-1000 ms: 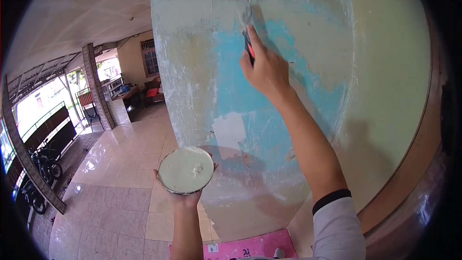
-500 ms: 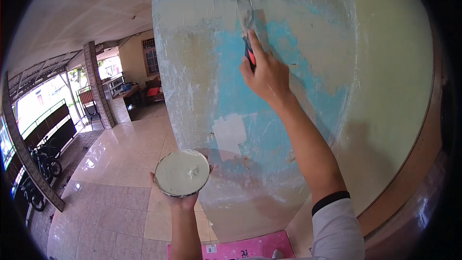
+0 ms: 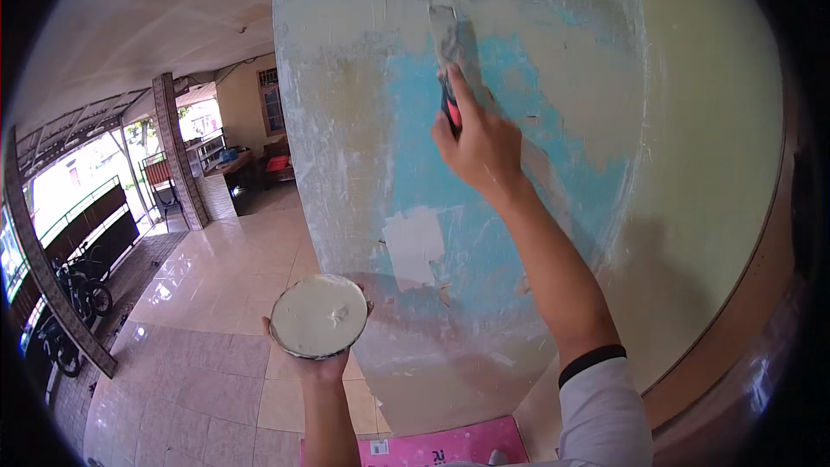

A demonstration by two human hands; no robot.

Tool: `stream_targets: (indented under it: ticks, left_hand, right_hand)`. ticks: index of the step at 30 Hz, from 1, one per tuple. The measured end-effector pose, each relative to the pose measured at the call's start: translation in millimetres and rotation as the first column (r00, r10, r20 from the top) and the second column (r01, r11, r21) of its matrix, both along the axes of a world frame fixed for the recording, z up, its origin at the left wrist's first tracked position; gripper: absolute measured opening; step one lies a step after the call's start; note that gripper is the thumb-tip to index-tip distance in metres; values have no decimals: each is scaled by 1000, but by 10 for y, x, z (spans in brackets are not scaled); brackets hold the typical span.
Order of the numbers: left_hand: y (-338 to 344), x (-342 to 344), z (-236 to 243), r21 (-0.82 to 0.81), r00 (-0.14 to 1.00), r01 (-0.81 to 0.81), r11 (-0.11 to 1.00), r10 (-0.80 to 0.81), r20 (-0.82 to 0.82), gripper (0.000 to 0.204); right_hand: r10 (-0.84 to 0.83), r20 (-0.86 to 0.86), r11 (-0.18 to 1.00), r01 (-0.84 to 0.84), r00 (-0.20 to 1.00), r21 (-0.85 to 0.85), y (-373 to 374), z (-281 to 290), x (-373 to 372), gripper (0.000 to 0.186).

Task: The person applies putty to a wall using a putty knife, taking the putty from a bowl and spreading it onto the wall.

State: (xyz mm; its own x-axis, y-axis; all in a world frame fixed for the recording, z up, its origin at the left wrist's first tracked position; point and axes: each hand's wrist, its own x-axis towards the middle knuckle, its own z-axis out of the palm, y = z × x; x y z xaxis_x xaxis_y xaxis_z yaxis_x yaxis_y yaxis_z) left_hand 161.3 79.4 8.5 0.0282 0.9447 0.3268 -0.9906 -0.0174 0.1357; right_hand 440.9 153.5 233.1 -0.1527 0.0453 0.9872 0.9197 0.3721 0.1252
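My right hand [image 3: 481, 138] grips the red and black handle of a putty knife [image 3: 447, 35], index finger stretched along it. The smeared metal blade points up and lies against, or very close to, the upper part of the wall [image 3: 337, 121]. Around it the wall shows pale filler, grey scraped areas and a turquoise patch [image 3: 467, 199]. Low on the left, my left hand [image 3: 324, 367] supports a round bowl of putty [image 3: 318, 316] from below, fingers curled round its rim. The pale putty has a small raised lump right of its middle.
A pink sheet or box [image 3: 458, 445] lies at the wall's foot. The wall's corner edge is left of the turquoise patch, with a glossy tiled floor [image 3: 199, 363] beyond. Farther left stand a pillar [image 3: 177, 156], a slanting post [image 3: 60, 285] and a parked motorcycle [image 3: 86, 290].
The putty knife and my right hand have shifted slightly down the wall. The bowl in my left hand has moved a little left and down.
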Motion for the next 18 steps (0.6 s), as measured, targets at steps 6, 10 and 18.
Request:
stream_targets:
  ticks: [6,10,18]
  left_hand:
    - [-29,-29,51,-10,998,-48,999,48,-31,93]
    - [-40,-3,71,53,1000,15,998,-14,-14,93]
    - [-58,-1,106,-55,999,-25,998,27,34,95]
  right_hand:
    - [22,-33,998,-20,999,55,250,59,-19,61]
    - [72,17,997,-73,997,28,203,-491,151,63]
    - [-17,-65,999,20,998,36,237,332,55,62]
